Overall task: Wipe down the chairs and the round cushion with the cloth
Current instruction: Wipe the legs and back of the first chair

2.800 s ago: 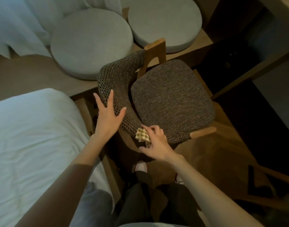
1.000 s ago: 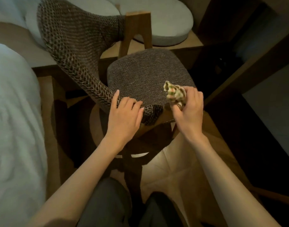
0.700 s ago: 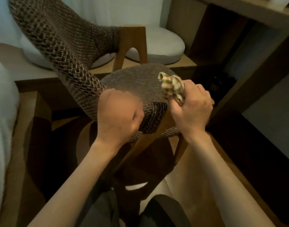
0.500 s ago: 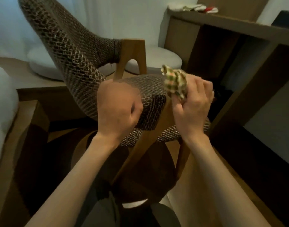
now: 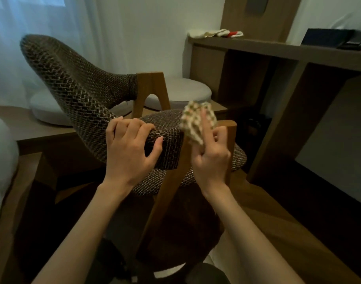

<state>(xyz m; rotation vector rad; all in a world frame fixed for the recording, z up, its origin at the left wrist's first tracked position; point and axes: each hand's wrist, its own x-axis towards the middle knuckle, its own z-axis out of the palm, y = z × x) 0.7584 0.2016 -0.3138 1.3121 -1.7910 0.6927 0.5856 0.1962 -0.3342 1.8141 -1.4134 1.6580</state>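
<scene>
A chair (image 5: 79,93) with a brown woven curved back, a woven seat and wooden legs fills the middle of the view, seen from low down. My left hand (image 5: 130,152) grips the near end of the woven armrest, fingers curled over its top. My right hand (image 5: 211,158) holds a checked cloth (image 5: 197,121) against the top of the wooden front leg, beside the armrest end, with the index finger stretched up over the cloth. Two grey round cushions (image 5: 183,93) lie on the low platform behind the chair, partly hidden by the chair back.
A wooden desk (image 5: 298,54) with open compartments stands to the right, with folded cloths (image 5: 216,33) and dark boxes (image 5: 327,36) on top. A white bed edge (image 5: 1,152) is at the left. White curtains hang behind. My dark trouser legs show at the bottom.
My viewpoint has dropped lower beside the chair. My left hand went from a fist on the armrest to a spread grip. My right hand opened out, pressing the cloth onto the wooden leg.
</scene>
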